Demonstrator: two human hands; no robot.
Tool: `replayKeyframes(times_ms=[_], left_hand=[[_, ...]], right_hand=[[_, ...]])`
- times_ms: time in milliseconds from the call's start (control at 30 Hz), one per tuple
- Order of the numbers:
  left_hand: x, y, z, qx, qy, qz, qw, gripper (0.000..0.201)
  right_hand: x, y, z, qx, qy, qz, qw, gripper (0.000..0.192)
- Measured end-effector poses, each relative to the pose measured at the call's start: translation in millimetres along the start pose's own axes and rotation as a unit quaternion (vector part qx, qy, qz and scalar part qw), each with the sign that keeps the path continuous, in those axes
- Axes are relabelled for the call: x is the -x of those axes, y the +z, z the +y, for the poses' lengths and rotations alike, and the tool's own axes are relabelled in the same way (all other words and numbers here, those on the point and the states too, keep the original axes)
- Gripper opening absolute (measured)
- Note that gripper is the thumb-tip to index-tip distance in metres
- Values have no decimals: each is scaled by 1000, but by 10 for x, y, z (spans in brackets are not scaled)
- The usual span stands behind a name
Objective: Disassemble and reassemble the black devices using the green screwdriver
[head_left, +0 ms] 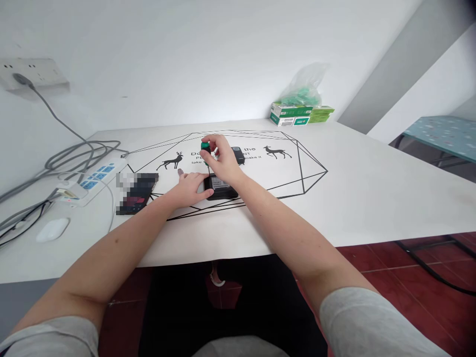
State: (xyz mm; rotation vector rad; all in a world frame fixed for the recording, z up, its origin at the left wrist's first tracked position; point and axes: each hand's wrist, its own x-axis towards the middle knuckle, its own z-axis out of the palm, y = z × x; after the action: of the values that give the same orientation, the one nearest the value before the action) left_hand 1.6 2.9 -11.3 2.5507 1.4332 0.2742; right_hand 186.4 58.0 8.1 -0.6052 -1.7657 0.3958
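Observation:
A flat black device with a pale printed label lies on the white table in front of me. My left hand grips its left side, the thumb at the near corner and a fingertip at the far one. In my right hand is a screwdriver with a green and black handle, held upright. Its thin shaft points down at the device's far left part; the tip's contact is too small to make out. Partly behind my right hand lies a smaller black piece with a light patch.
To the left are a phone, a white power strip, coiled grey cables and a white mouse. Green and white boxes with a clear plastic bag stand against the wall. The table's front edge is near me.

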Motion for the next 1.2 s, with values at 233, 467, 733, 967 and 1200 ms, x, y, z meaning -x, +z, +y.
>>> replayKeyframes(times_ms=[233,467,733,967,1200], left_hand=[[-6,24,-14,-1,-2,5,1000,71],[2,9,2,2,-8,3,1000,69],[3,17,-7,1,-9,2,1000,71],[9,2,12,8,-13,-8,1000,79],[13,5,12,-2,-13,-6,1000,76]], right_hand=[[10,-12,73,-68,39,-17,997,35],[4,-1,81,-49,39,-5,998,33],[10,-11,71,-94,60,-11,994,30],[3,-10,87,-16,31,21,999,34],[-2,-7,104,-77,49,-4,996,32]])
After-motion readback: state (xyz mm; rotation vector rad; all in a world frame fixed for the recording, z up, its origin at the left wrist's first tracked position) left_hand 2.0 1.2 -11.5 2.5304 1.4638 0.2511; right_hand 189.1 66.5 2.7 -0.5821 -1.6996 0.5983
